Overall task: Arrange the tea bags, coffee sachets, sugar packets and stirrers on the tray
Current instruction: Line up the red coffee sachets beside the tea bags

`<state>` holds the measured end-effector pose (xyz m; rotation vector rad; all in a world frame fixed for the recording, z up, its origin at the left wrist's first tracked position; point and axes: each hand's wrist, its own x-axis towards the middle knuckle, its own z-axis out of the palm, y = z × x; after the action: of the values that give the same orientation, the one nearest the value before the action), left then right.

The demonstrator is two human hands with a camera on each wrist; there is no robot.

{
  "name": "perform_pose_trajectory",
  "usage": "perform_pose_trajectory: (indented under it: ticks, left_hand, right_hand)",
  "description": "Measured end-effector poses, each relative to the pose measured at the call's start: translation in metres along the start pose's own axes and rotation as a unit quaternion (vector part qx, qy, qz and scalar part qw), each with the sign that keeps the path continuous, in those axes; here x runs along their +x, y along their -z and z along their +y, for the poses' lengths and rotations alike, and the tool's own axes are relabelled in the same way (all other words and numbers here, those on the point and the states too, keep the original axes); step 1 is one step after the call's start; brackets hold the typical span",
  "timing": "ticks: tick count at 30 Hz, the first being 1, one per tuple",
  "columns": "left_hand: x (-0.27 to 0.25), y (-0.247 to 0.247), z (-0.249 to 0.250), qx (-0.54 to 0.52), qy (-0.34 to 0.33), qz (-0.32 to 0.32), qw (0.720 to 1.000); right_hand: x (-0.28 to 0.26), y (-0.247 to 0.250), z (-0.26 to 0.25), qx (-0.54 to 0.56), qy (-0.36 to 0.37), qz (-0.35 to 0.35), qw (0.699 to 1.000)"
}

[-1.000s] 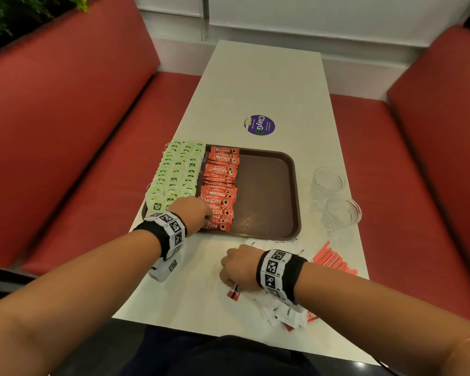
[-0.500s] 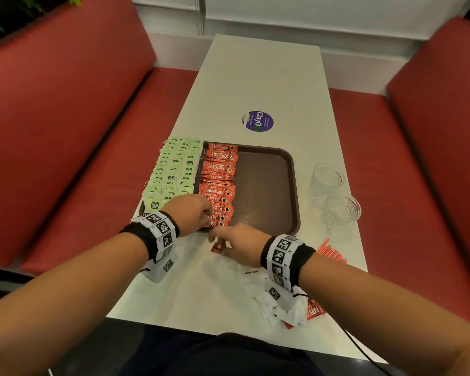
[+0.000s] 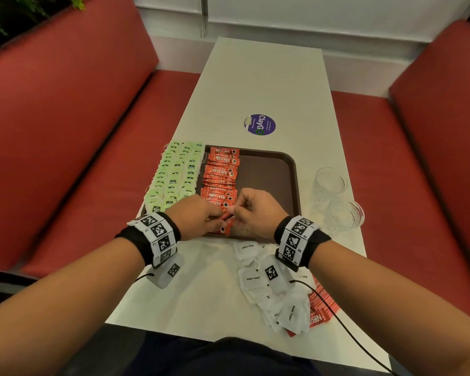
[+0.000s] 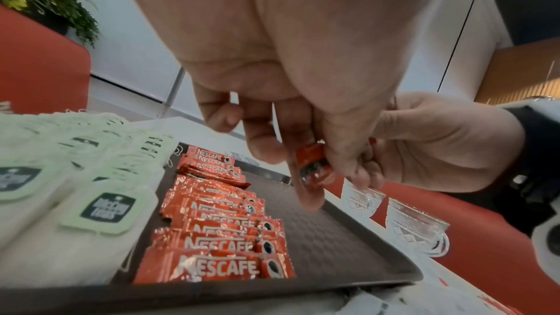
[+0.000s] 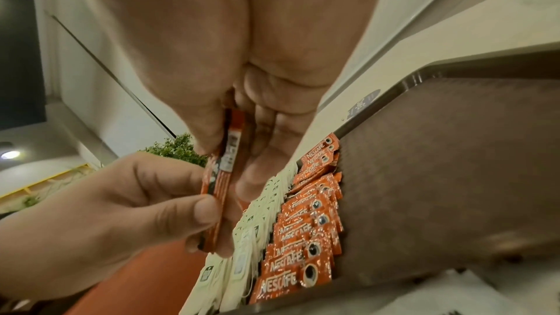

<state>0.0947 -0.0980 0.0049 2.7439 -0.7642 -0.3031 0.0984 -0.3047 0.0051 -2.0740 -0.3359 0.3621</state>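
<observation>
A brown tray (image 3: 266, 180) holds rows of green tea bags (image 3: 174, 175) along its left side and a column of red coffee sachets (image 3: 220, 175) beside them. Both hands meet above the tray's near edge. My left hand (image 3: 201, 215) and my right hand (image 3: 253, 210) each pinch one end of the same red coffee sachet (image 3: 227, 216), seen edge-on in the right wrist view (image 5: 222, 176) and between the fingers in the left wrist view (image 4: 313, 164). White sugar packets (image 3: 274, 289) lie on the table near me, over more red sachets (image 3: 320, 308).
Two clear glasses (image 3: 337, 196) stand right of the tray. A purple sticker (image 3: 259, 124) sits on the white table (image 3: 255, 77) beyond it. Red bench seats (image 3: 65, 131) flank both sides. The tray's right half (image 4: 333, 236) is bare.
My right hand picked a red sachet off the table near me and carried it forward to the tray's near edge, where my left hand now also grips it.
</observation>
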Motion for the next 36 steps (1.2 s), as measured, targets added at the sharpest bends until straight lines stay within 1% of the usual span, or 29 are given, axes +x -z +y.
perform_pose_trajectory:
  ticks: [2,4,6,8,11,14,16,18,20,22,23,25,29,33,36]
  left_hand:
    - [0.001,0.000,-0.003,0.052,-0.024,0.052,0.997]
    - [0.001,-0.002,-0.005,0.097,-0.055,0.113,0.987]
    - [-0.001,-0.004,-0.006,0.096,-0.057,0.141,0.984]
    - [-0.005,-0.005,-0.008,0.074,-0.048,0.132,0.987]
    - [-0.009,-0.005,-0.010,0.001,-0.005,0.091,0.996]
    - [-0.011,-0.005,-0.013,-0.056,0.008,0.072,0.996]
    - [-0.013,-0.006,-0.021,-0.059,0.029,0.077,0.995]
    - [-0.016,-0.008,-0.032,-0.045,0.075,0.077,0.993]
    - [-0.017,-0.012,-0.039,-0.034,0.115,0.078,0.990]
    - [-0.018,-0.014,-0.042,-0.064,0.151,0.097,0.982]
    - [-0.019,-0.015,-0.043,-0.094,0.171,0.108,0.975]
    - [-0.019,-0.013,-0.044,-0.141,0.198,0.114,0.963]
    - [-0.022,-0.004,-0.044,-0.181,0.201,0.098,0.958]
    - [-0.020,0.001,-0.040,-0.213,0.195,0.123,0.949]
    - [-0.019,-0.004,-0.036,-0.239,0.178,0.093,0.950]
  right_hand:
    - [0.001,0.002,-0.002,-0.040,-0.015,-0.006,0.999]
    - [0.002,0.002,0.001,-0.045,-0.020,-0.033,0.998]
    - [0.003,0.001,0.004,-0.054,0.006,-0.051,0.997]
    - [0.004,-0.001,0.007,-0.054,0.024,-0.055,0.997]
    - [0.006,-0.003,0.009,-0.051,0.033,-0.021,0.998]
    - [0.007,-0.008,0.009,-0.052,0.044,0.000,0.998]
    - [0.009,-0.012,0.013,-0.057,0.031,0.004,0.998]
    - [0.014,-0.014,0.018,-0.111,-0.005,-0.002,0.994]
    - [0.019,-0.014,0.024,-0.227,-0.047,-0.041,0.972]
    - [0.022,-0.015,0.029,-0.323,-0.084,-0.098,0.938]
    - [0.023,-0.017,0.032,-0.348,-0.096,-0.116,0.925]
    - [0.024,-0.022,0.036,-0.365,-0.114,-0.126,0.915]
    - [0.030,-0.032,0.037,-0.363,-0.119,-0.122,0.916]
    - [0.037,-0.037,0.036,-0.366,-0.114,-0.132,0.914]
    - [0.039,-0.037,0.036,-0.368,-0.118,-0.131,0.913]
